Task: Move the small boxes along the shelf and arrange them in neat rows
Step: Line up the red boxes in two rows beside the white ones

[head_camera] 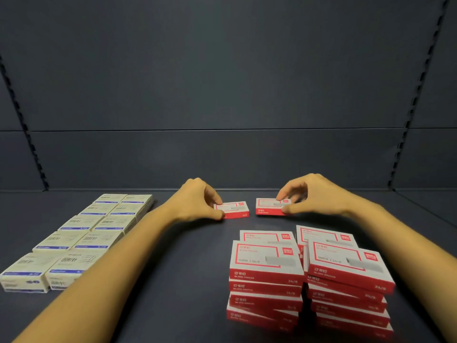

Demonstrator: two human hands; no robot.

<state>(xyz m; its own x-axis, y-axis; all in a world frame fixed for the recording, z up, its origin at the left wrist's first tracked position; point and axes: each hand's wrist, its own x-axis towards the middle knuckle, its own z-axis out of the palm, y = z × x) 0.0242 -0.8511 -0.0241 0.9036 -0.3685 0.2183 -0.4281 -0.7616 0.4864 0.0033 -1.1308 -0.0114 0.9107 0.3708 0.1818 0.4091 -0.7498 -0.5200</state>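
Note:
Two small red-and-white boxes lie flat near the back of the dark shelf (188,268). My left hand (197,201) pinches the left red box (235,210) at its left end. My right hand (311,196) pinches the right red box (268,206) at its right end. A small gap separates the two boxes. In front of them, at the right, stand stacks of the same red boxes (309,276), several high and somewhat askew.
At the left, cream boxes with blue print (81,233) sit in two neat columns running front to back. The grey back panel (222,95) rises behind the shelf, with slotted uprights (408,120) at both sides.

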